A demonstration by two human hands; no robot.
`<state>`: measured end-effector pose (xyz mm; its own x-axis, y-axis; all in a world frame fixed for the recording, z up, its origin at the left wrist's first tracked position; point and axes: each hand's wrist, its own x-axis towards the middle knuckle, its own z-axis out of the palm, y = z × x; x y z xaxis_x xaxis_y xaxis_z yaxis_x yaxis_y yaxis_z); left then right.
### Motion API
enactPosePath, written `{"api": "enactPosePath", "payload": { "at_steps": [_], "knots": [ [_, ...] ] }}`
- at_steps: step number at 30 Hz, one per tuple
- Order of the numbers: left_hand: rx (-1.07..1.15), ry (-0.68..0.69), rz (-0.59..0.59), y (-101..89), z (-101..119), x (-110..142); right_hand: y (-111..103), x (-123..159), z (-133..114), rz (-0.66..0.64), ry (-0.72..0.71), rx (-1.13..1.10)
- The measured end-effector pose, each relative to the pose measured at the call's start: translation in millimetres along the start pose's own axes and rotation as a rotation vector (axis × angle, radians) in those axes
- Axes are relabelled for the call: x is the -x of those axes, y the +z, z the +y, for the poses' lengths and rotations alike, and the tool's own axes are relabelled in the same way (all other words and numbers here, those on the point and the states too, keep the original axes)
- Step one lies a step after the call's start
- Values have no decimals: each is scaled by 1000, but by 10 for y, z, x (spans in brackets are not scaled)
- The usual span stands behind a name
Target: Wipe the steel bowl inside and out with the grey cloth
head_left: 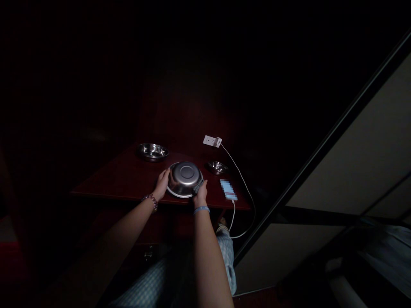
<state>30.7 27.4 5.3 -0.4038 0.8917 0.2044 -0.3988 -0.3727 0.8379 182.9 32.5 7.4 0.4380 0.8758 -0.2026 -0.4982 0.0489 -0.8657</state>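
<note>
A shiny metal bowl point(184, 175) is held bottom side up over the front part of the dark red table. My left hand point(162, 185) grips its rim on the left, thumb toward the outer wall. At the lower right of the bowl, my right hand point(201, 192) is closed around a bunched dark grey cloth point(198, 185) that presses against the bowl's side. Fingers of both hands are partly hidden under the rim. A wider metal bowl point(153, 152) stands upright at the back left, and a small metal bowl point(217, 167) is to the right.
A phone point(228, 190) with a lit screen lies near the right edge of the table point(122, 184). Its white cable point(241, 176) hangs past the edge and loops up to a charger in the wall socket point(210, 140). A dark-framed panel point(321, 145) slants along the right.
</note>
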Motion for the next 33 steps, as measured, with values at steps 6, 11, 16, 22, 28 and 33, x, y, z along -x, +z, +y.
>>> {"api": "enactPosePath", "payload": {
  "at_steps": [6, 11, 16, 22, 28, 33],
  "knots": [
    [-13, -11, 16, -17, -22, -25, -1, 4, -4, -2, -3, 4],
    [-29, -27, 28, -24, -32, -34, 4, -6, 1, 1, -14, 7],
    [-31, -12, 30, -20, -17, -24, 9, -27, 15, 13, -16, -3],
    [-35, -8, 15, -28, -26, -30, 7, -36, 18, 23, -23, 11],
    [-23, 6, -4, -33, -41, -37, -6, -35, 16, 21, -19, 41],
    [-40, 14, -20, -39, -44, -27, -9, -23, 7, 25, -15, 36]
  ]
}}
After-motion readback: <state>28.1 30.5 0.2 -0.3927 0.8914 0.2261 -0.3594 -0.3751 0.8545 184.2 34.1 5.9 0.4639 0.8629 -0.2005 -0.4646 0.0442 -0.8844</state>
